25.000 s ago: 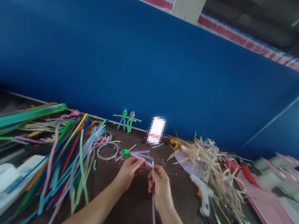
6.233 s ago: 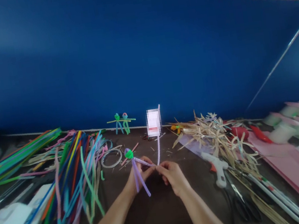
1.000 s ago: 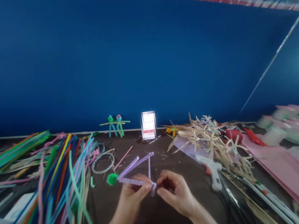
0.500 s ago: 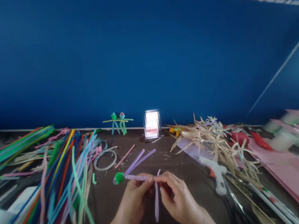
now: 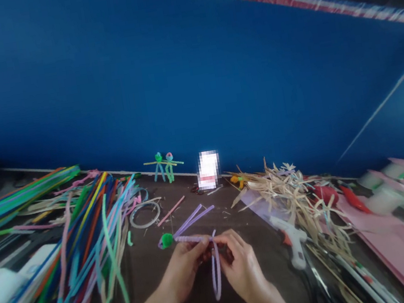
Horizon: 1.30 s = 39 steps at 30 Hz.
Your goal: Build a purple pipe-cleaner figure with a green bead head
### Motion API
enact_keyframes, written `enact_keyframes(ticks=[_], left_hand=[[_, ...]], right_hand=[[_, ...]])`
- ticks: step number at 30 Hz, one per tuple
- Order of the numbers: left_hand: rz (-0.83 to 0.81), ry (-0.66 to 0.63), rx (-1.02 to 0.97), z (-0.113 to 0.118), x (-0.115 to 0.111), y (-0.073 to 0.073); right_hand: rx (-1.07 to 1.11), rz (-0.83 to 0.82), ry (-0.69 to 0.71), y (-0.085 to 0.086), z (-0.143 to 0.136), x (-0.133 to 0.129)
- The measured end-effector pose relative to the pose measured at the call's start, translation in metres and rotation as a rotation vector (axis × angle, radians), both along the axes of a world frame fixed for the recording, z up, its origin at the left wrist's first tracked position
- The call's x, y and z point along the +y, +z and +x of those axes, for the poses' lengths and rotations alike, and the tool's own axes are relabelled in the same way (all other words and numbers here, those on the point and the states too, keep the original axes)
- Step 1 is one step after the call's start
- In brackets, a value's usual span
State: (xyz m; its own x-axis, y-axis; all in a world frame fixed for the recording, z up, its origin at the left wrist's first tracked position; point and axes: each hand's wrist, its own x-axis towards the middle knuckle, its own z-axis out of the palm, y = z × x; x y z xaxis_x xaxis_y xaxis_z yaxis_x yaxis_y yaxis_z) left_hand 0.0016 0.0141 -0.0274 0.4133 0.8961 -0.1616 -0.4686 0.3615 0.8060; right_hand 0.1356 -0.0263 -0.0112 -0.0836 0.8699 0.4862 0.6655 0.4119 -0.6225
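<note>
Between my hands is a purple pipe-cleaner figure (image 5: 191,239) with a green, fuzzy round head (image 5: 167,240) at its left end and two purple strands slanting up and away from near that head. My left hand (image 5: 188,262) pinches the wrapped purple body close to its right end. Fingertips of my right hand (image 5: 239,260) are closed on a purple pipe cleaner (image 5: 217,281), which hangs down in a narrow loop between the hands, its short tip poking up above them. The fingers partly hide where the two pieces meet.
Many coloured pipe cleaners (image 5: 82,240) lie left, beside a ring of clear tape (image 5: 145,214). Two small pipe-cleaner figures (image 5: 164,167) and a blurred bright screen (image 5: 208,171) stand by the blue wall. A glue gun (image 5: 294,241), straw-like strips (image 5: 279,185) and scissors (image 5: 323,285) are right.
The hanging purple strand, a nearly straight piece before, now bends into a loop below my hands. Both hands stay close together, and the view has shifted slightly.
</note>
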Motion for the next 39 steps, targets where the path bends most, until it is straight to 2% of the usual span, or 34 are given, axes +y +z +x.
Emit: enact_keyframes(ticks=[4, 7, 12, 17, 23, 27, 32, 39], left_hand=[[0.072, 0.051, 0.103, 0.001, -0.002, 0.002], [0.122, 0.073, 0.167, 0.000, -0.003, 0.002], [0.340, 0.118, 0.379, -0.002, -0.001, -0.004], [0.479, 0.126, 0.531, -0.004, 0.001, -0.001], [0.634, 0.049, 0.606, -0.007, 0.001, 0.004], [0.643, 0.042, 0.605, -0.006, 0.002, 0.001], [0.608, 0.010, 0.599, -0.005, 0.000, 0.002], [0.516, -0.091, 0.455, -0.004, 0.003, -0.001]], right_hand=[[-0.035, 0.043, -0.071, -0.005, -0.001, -0.001], [-0.084, 0.047, -0.073, -0.004, -0.002, -0.002], [-0.136, 0.008, -0.083, -0.003, -0.003, -0.003], [-0.006, -0.083, -0.119, -0.007, -0.001, 0.001], [0.265, -0.275, -0.090, -0.009, 0.004, 0.009], [0.409, -0.402, -0.096, -0.010, 0.006, 0.012], [0.565, -0.452, -0.056, -0.015, 0.008, 0.015], [0.690, -0.576, -0.025, -0.014, 0.010, 0.015]])
